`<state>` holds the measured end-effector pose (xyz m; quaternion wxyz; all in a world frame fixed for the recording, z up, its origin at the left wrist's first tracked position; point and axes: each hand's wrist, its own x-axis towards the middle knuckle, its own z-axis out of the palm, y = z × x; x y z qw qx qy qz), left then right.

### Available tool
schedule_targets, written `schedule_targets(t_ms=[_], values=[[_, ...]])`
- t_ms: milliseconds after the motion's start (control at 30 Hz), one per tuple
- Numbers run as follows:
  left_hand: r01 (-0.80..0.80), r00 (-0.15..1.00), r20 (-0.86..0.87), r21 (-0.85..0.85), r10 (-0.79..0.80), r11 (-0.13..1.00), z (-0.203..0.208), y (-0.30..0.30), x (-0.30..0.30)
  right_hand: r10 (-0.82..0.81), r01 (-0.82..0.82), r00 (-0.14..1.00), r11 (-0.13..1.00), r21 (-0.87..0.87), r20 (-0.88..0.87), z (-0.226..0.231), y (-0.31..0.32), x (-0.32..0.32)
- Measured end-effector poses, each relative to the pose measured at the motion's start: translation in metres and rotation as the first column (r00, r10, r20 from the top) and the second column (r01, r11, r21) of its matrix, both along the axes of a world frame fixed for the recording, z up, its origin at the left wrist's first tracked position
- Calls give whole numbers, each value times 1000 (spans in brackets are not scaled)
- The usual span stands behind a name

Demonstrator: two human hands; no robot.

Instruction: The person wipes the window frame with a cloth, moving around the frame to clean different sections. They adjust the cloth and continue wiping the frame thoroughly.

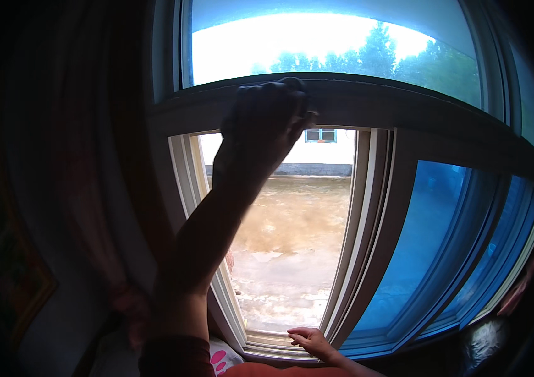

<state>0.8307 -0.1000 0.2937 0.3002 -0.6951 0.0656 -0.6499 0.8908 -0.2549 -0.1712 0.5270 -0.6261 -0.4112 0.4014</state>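
Closest to me, the left forearm (207,245) slants up in shadow, presumably stretched because the window crossbar (367,105) sits so high. At its end the left hand (264,114) looks bunched against that bar; with such backlight I cannot tell whether it pinches anything. Low down, the right hand (312,341) rests on the sill track (273,340), fingers loosely spread, likely for balance. I see the crossbar beneath the bright upper pane (342,60), dull grey-brown and bowed by the lens, above blue glass (412,245).
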Motion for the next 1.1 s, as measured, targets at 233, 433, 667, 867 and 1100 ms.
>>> schedule_targets(t_ms=[233,433,667,867,1100], values=[[153,934,351,-202,-75,967,-15,130,-59,76,-75,995,997,-24,62,1,15,-12],[-128,869,480,-20,122,992,-2,90,-47,170,-169,985,985,-20,38,18,29,-28],[-152,972,179,0,149,988,-6,-12,61,87,-86,996,996,-34,16,6,22,-15],[-29,999,-39,94,32,995,8,-23,44,111,-110,994,994,13,-6,4,36,-18],[-94,995,-2,108,95,990,17,47,-57,149,-149,989,988,29,-7,6,52,-27]])
